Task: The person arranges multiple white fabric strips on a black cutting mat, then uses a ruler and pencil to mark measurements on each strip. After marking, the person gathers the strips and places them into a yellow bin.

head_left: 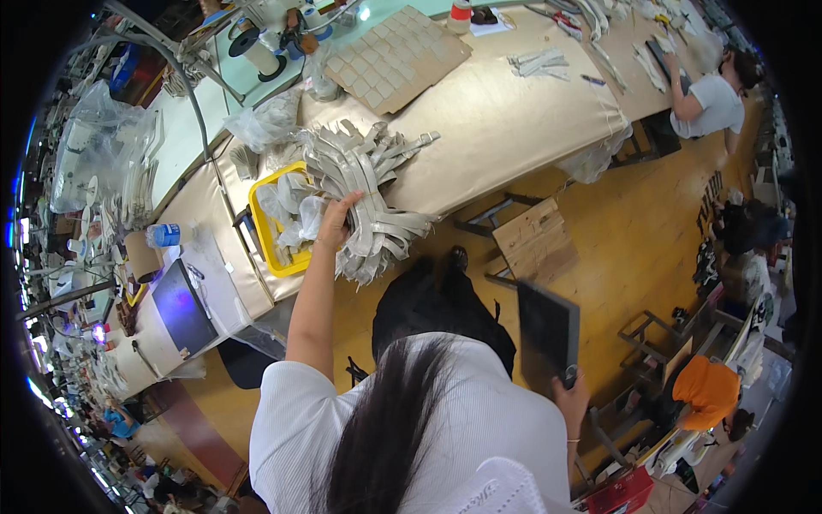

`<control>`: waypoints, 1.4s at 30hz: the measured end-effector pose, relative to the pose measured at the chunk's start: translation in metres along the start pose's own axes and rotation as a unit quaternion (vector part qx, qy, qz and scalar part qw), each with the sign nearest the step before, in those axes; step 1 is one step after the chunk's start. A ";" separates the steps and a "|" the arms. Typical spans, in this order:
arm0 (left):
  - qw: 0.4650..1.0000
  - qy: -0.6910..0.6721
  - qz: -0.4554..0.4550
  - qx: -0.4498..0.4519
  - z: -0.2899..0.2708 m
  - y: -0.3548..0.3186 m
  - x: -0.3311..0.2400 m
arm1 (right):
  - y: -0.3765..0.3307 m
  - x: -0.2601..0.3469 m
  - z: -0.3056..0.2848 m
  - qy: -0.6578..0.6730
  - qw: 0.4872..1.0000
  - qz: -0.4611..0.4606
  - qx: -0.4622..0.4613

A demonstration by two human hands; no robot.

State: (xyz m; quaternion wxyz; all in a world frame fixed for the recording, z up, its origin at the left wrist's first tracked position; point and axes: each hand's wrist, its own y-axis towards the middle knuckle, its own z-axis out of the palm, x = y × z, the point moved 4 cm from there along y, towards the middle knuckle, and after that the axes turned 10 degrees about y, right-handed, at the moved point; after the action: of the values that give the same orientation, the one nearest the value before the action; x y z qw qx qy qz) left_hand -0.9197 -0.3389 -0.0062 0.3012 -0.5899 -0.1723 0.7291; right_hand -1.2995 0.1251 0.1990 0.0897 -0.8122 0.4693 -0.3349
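My left hand (336, 221) is closed round a thick bundle of pale grey straps (370, 184) at the edge of the work table (514, 128). The loose ends fan out over the tabletop and hang past its front edge. Just left of the bundle stands a yellow basket (260, 224) with clear plastic bags (300, 210) in it. Low on the right, away from the table, my right hand (572, 403) grips a dark flat rectangular board (546, 330) by its lower corner. The board is held on edge over the floor.
A wooden stool (538, 242) stands beside the table. Cardboard with rows of pale squares (398, 56) lies at the back. A dark blue panel (183, 308) is on the left. A co-worker in white (715, 103) sits at the far right; another wears orange (706, 391).
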 end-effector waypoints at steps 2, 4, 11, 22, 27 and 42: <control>1.000 0.017 -0.001 0.009 0.001 -0.002 -0.007 | 0.017 0.016 -0.018 -0.005 1.000 -0.027 -0.010; 0.999 0.043 -0.022 0.004 0.003 -0.011 -0.016 | 0.036 0.036 -0.033 0.012 0.999 -0.036 -0.013; 0.998 0.058 0.015 -0.032 -0.008 -0.052 -0.050 | 0.099 0.085 -0.068 0.271 0.961 -0.054 0.018; 0.938 0.034 0.201 -0.280 0.046 -0.269 -0.186 | 0.205 0.119 0.001 0.645 0.760 0.046 0.067; 0.840 0.108 0.302 -0.438 -0.023 -0.356 -0.206 | 0.225 0.151 0.093 0.725 0.665 0.091 0.159; 0.887 -0.123 0.207 -0.395 -0.097 -0.440 -0.103 | 0.205 0.158 0.326 0.782 0.503 0.155 0.334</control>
State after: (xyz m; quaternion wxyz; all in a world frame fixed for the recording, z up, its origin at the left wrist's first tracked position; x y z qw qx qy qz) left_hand -0.7098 -0.0811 0.3154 -0.1383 -0.5876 -0.3555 0.7136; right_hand -1.1859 -0.1708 -0.0702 0.0015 -0.0440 0.3195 -0.9466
